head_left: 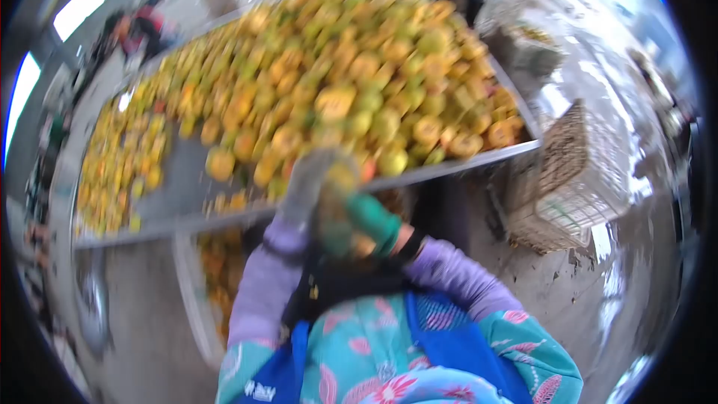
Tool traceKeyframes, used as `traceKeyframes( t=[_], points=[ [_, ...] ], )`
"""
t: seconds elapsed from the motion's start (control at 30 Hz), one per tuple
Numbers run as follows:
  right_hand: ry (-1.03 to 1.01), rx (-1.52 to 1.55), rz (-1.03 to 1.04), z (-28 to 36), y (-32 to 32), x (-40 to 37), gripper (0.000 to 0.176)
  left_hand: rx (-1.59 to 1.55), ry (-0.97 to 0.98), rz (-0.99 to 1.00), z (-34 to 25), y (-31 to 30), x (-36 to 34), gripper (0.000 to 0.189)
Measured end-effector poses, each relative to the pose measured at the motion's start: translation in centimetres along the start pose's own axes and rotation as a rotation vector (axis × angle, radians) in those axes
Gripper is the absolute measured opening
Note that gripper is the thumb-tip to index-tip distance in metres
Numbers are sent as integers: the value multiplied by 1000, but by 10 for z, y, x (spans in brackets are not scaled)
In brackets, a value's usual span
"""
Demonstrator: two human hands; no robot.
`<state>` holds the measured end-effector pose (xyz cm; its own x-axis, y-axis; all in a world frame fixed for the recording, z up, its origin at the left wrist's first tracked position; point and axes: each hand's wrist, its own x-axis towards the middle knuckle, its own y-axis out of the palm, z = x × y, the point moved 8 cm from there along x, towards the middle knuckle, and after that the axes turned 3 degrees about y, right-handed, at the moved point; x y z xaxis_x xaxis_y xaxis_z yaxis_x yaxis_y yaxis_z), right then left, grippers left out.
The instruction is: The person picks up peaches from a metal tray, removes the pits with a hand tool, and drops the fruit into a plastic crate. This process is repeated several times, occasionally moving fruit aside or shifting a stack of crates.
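Table (179,187) of grey metal spans the room, heaped with orange-yellow fruit (336,68). A wire basket (576,172) stands on the floor beside its right end. At the near edge the grey-gloved left hand (305,183) and green-gloved right hand (370,221) meet around one yellow piece (341,177). Blur hides whether either of the hands grips it.

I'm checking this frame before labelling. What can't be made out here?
- Head view, motion blur: whether the left hand and right hand grip anything.
- Kind of fruit on the table: unreadable, blurred.
- Crate under the table: mostly hidden by the tabletop.
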<state>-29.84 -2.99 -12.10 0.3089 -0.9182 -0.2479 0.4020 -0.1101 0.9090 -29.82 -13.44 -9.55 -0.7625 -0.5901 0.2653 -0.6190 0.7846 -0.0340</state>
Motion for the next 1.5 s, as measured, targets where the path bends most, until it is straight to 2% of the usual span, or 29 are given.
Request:
traceKeyframes(
  t=[0.07, 0.1, 0.17, 0.23, 0.3, 0.33, 0.37, 0.4, 0.43, 0.5, 0.57, 0.63, 0.67, 0.7, 0.73, 0.77, 0.83, 0.87, 0.93, 1.0, 1.07, 1.13, 1.2, 1.23, 1.33, 1.37, 1.4, 1.43, 1.5],
  points=[
    [175, 59, 136, -9, 11, -3, 35, 45, 5, -45, -6, -6, -8, 26],
    [240, -33, 268, -18, 9, -1, 31, -123, -148, -94, 1, -8, -19, 28],
    [262, -97, 132, -31, 19, -1, 30, -578, -176, -343, -7, -7, -41, 32],
    [233, -182, 181, -43, 17, 11, 30, -461, -220, -335, 1, -27, -54, 26],
    [330, -116, 264, -54, 13, 14, 34, -141, 143, -13, -25, -24, -55, 23],
    [342, -81, 229, -56, 13, 14, 38, -239, 102, -12, -18, -29, -64, 23],
    [437, 26, 307, -61, 20, 10, 40, -336, 56, -16, -9, -30, -72, 23],
    [492, 72, 318, -70, 20, 10, 41, -352, -107, -46, 15, -33, -79, 24],
    [535, 109, 322, -78, 22, 12, 42, -340, -234, -104, 10, -36, -91, 27],
    [517, 1, 242, -89, 19, 22, 42, -405, -129, -294, 11, -51, -108, 22],
    [486, -99, 192, -91, 18, 32, 43, -447, -122, -598, 24, -74, -138, 25],
    [448, -175, 169, -91, 18, 37, 44, -1337, -336, -773, 65, -95, -174, 39],
    [431, -238, 116, -86, 10, 40, 41, -1111, -330, -926, 77, -126, -204, 38],
    [389, -400, -20, -77, -4, 43, 44, -753, -418, -1124, 87, -159, -231, 42],
    [340, -560, -160, -67, -17, 43, 47, -294, -419, -1221, 94, -193, -254, 49],
    [287, -711, -311, -54, -28, 37, 50, 116, -342, -1176, 95, -223, -262, 53],
    [88, -1027, -332, -25, -16, 30, 47, 1177, -822, -851, 101, -254, -265, 48],
    [-11, -1136, -332, -12, -17, 31, 46, 1088, -665, -921, 84, -264, -254, 48],
    [161, -386, -507, -24, -60, 38, 42, 1047, -330, -984, 37, -273, -219, 44],
    [127, -445, -492, -18, -64, 41, 41, 1117, 51, -1009, -40, -256, -162, 36],
    [113, -485, -452, -16, -58, 38, 42, 1143, -204, -766, -39, -266, -90, 39],
    [41, -547, -460, -14, -53, 42, 42, 1449, -85, -580, -16, -262, -35, 42],
    [-3, -573, -402, -12, -50, 43, 40, 1567, -288, -238, 62, -272, -4, 48],
    [-74, -664, -403, -3, -42, 41, 39, 1619, -391, -59, 78, -262, 4, 51],
    [-320, -990, -403, 13, -23, 47, 34, 1208, -508, -209, 53, -244, -18, 48],
    [-432, -1159, -419, 20, -20, 53, 31, 1028, -443, -268, 34, -225, -25, 46],
    [-559, -1360, -329, 22, -16, 61, 30, 840, -384, -326, 17, -205, -36, 45],
    [-597, -1475, -301, 23, -10, 65, 29, 644, -328, -390, 8, -189, -46, 43],
    [-603, -1611, -321, 24, 5, 76, 30, 1031, 150, -265, -8, -149, -56, 37]
  ],
)
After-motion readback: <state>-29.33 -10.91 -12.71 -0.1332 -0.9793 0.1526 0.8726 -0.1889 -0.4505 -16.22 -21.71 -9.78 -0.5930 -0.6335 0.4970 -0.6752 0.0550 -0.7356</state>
